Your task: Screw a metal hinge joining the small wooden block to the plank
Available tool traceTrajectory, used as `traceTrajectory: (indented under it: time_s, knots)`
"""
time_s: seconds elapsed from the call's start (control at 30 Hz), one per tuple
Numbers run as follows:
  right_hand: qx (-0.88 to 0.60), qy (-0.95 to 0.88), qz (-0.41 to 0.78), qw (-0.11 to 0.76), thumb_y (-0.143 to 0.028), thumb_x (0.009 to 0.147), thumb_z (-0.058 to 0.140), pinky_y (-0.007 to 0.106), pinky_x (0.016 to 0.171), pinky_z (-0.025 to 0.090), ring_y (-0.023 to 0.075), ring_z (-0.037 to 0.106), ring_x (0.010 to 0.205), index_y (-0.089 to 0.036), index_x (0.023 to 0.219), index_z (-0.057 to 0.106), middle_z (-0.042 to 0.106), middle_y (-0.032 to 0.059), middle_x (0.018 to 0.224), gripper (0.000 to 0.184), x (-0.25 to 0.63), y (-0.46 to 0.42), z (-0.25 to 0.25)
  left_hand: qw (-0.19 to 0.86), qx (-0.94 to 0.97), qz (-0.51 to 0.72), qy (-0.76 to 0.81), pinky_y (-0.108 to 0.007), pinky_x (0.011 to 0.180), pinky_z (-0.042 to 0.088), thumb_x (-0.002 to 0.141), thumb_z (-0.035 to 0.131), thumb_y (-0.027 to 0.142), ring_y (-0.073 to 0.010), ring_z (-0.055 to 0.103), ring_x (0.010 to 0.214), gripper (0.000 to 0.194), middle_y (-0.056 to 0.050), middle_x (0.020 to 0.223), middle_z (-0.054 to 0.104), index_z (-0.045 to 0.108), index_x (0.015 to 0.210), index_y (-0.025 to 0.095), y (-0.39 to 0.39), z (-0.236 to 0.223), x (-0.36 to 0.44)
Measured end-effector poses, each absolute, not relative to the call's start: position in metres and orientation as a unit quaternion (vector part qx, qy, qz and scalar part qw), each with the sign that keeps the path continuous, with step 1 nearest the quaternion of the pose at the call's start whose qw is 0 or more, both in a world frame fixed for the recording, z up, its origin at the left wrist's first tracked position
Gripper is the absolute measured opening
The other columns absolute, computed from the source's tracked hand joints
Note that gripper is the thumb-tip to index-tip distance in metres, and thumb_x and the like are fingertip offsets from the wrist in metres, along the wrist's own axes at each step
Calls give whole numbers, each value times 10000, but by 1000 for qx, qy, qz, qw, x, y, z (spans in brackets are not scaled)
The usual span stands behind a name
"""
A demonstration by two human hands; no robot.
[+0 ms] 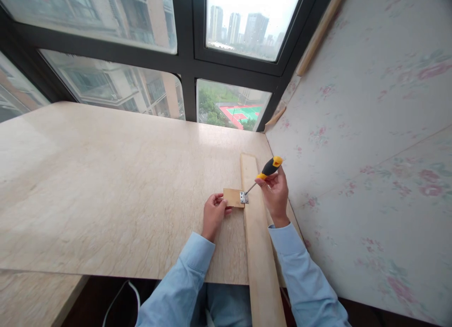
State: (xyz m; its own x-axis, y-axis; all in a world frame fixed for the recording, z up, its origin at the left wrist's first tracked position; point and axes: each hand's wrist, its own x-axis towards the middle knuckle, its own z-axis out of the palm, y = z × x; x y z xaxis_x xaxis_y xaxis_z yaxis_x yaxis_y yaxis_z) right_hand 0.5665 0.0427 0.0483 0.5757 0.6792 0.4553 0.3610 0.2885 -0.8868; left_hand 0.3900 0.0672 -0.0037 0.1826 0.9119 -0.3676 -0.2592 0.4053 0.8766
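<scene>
My right hand (276, 195) is closed around a yellow and black screwdriver (271, 167), tilted so its tip meets a small silver hinge (244, 197). One leaf of the hinge lies on a small thin wooden piece (233, 197), the other on a long pale wooden board (259, 242). Pinched at its left end, the small piece is held by my left hand (215, 211), thumb on top and fingers partly hidden beneath. Any screw under the screwdriver tip is too small to make out.
The long board lies on a beige marble-patterned sill (123, 185) and sticks out past its front edge toward me. A floral papered wall (370, 152) rises close on the right. Dark-framed windows (190, 68) stand behind. A white cable (132, 289) hangs below the sill.
</scene>
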Motion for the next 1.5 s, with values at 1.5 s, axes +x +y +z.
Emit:
traceTrajectory:
  time_s: [1.5]
  knots:
    - [-514, -418, 203, 721, -354, 775, 785, 454, 915, 553, 246, 707, 988, -205, 956, 620, 739, 75, 996, 287, 558, 46, 32, 688, 337, 424, 483, -289, 604, 608, 815, 653, 87, -172, 705, 689, 213, -111, 924, 692, 600, 1021, 91, 68, -2, 389]
